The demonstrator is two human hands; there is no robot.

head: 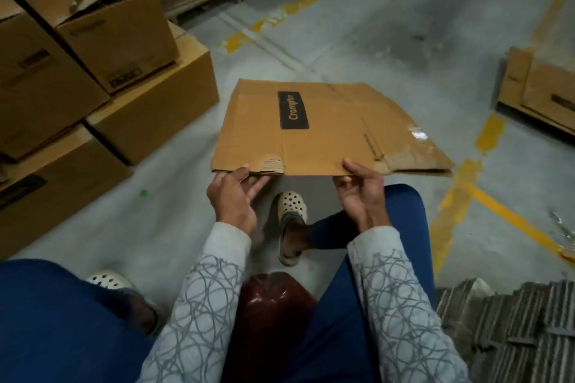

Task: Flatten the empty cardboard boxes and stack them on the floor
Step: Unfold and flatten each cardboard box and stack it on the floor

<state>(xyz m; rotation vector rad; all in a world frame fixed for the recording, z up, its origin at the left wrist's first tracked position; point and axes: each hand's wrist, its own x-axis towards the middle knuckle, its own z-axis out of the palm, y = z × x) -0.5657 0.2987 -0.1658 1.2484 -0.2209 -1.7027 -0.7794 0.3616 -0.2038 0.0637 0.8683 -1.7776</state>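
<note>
The left hand pinches the near edge of a flattened box at its left corner, thumb on top and fingers underneath. The right hand grips the same edge further along, thumb over the cardboard and fingers curled below it. The box extends away from both hands, roughly level and off the floor, with a black label facing up and torn tape at the corner beyond the right hand. Below and between the hands a perforated shoe rests on the concrete. Well out past the left hand stands a pile of unflattened boxes. Far beyond the right hand a stack of flat cardboard lies on the floor beside a worn yellow line.
</note>
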